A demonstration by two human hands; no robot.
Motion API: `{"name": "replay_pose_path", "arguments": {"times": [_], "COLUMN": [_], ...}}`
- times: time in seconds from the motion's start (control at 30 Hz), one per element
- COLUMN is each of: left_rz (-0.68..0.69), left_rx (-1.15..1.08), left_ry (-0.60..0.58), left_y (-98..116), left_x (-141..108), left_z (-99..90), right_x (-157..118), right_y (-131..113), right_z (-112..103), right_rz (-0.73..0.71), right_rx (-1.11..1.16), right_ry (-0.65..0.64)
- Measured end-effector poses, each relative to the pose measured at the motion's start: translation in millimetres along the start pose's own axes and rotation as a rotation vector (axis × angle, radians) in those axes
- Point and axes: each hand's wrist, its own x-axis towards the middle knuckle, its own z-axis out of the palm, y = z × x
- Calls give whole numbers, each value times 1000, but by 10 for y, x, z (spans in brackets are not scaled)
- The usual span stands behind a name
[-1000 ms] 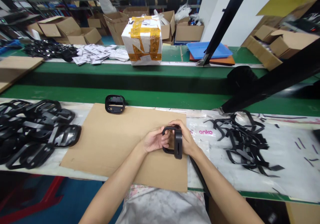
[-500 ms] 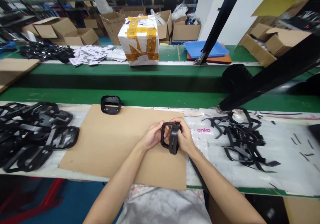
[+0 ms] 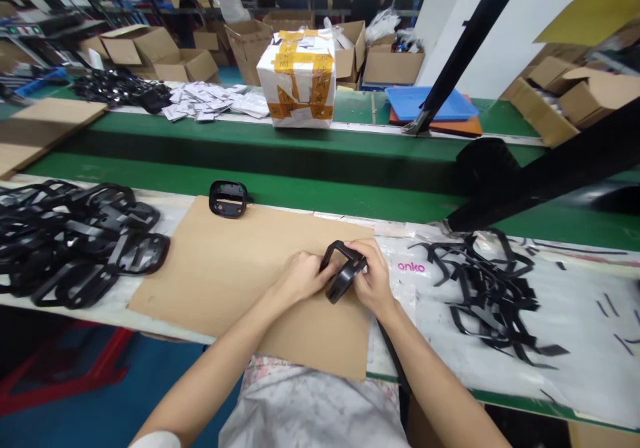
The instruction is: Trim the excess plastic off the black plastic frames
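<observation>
Green bench [image 3: 320, 191] as viewed from the worker's side; clock directions, with twelve at the far edge, are read from the centre of the cardboard sheet [image 3: 225, 275]. A heap of black frames [image 3: 137, 255] lies at nine o'clock, a tangle of black strips [image 3: 493, 301] at three, and a taped white box [image 3: 296, 88] just past twelve. The right hand [image 3: 373, 278] is clamped on the held frame [image 3: 343, 281], its fingers at the upper end, toward one to two o'clock of the part. The left hand [image 3: 303, 276] meets the frame at nine o'clock, fingers at the opening; whether they pinch it cannot be told. The frame is thus between the hands, tilted, over the sheet's three o'clock side. A loose frame [image 3: 228, 212] rests near eleven o'clock, at the sheet's far edge.
</observation>
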Motion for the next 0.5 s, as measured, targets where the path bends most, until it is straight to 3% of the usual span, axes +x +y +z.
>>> {"name": "replay_pose_path", "arguments": {"times": [0.3,0.5], "left_rz": [140,122], "left_rx": [-92,-66], "left_ry": [21,7], "left_y": [-116,-107], "left_x": [135,86], "left_z": [-10,-14], "right_x": [-58,-64], "right_y": [90,123], "right_z": [21,46], "right_rz": [-78,-52], "right_rx": [-41,-37], "right_ry": [9,2]}}
